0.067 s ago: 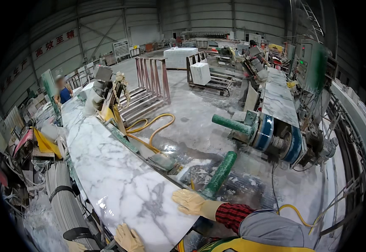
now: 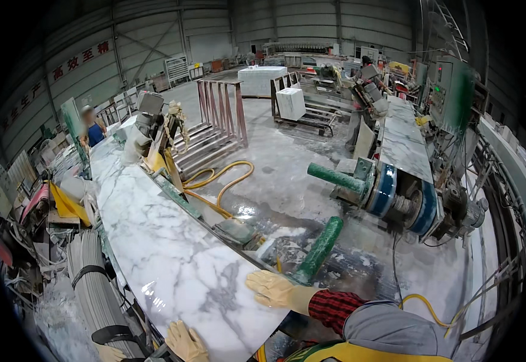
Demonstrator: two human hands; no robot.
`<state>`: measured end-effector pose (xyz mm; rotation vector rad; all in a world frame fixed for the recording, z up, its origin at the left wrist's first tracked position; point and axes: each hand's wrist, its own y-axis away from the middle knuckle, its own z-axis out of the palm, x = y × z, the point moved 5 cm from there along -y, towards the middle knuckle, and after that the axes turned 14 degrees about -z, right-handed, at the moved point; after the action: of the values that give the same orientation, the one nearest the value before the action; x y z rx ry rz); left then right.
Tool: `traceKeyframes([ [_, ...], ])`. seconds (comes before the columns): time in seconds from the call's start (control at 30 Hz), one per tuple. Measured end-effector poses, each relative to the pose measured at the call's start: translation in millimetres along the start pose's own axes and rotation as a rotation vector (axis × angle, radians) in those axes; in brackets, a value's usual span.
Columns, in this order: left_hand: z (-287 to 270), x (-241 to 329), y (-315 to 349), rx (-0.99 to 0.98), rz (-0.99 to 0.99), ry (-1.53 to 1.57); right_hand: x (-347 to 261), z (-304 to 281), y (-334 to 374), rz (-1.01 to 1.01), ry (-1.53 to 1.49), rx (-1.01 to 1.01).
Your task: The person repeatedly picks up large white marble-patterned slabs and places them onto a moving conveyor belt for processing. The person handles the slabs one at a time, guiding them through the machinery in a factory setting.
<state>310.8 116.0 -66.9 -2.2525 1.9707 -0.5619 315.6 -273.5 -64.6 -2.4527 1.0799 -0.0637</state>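
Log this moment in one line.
Left hand: gloved, at left edge of veined white slab | Right hand: gloved, flat on slab | Green cylinder: beyond right hand

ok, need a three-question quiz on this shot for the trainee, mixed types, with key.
1. What does the right hand, gloved in cream, rest on?
A) the reddish metal rack
B) the glossy white, grey-veined slab
C) the round blue-sided wheel

2. True or false: the thick, scuffed green cylinder nearest the right hand lies to the right of the slab.

3. Which two colours make up the checked fabric sleeve on the right arm?

Key: 1 B; 2 true; 3 red and black.
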Motion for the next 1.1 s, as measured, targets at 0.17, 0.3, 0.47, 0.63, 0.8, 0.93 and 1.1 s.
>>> traceKeyframes([
  [0.17, 3, -9, -2, 0.035, 0.025, 0.007, 2, -10, -21, 0.003, -0.062, 0.033],
  [0.3, 5, -10, -5, 0.003, 0.007, -0.051, 6, -5, -23, 0.035, -0.072, 0.031],
  [0.47, -4, -5, -8, -0.060, -0.011, -0.019, -10, -13, 19, 0.087, -0.110, 0.112],
  [0.63, 1, -7, -5, -0.018, -0.041, -0.031, -48, -45, 90, 0.147, -0.138, 0.117],
  [0.8, 18, -23, -10, -0.002, 0.033, -0.133, -94, -74, 144, 0.210, -0.179, 0.218],
  [0.93, 9, -15, -3, -0.010, 0.042, -0.123, -118, -78, 168, 0.259, -0.263, 0.392],
  [1.1, -13, 8, 46, -0.026, 0.063, 0.007, -132, -30, 161, 0.644, -1.139, -0.172],
])
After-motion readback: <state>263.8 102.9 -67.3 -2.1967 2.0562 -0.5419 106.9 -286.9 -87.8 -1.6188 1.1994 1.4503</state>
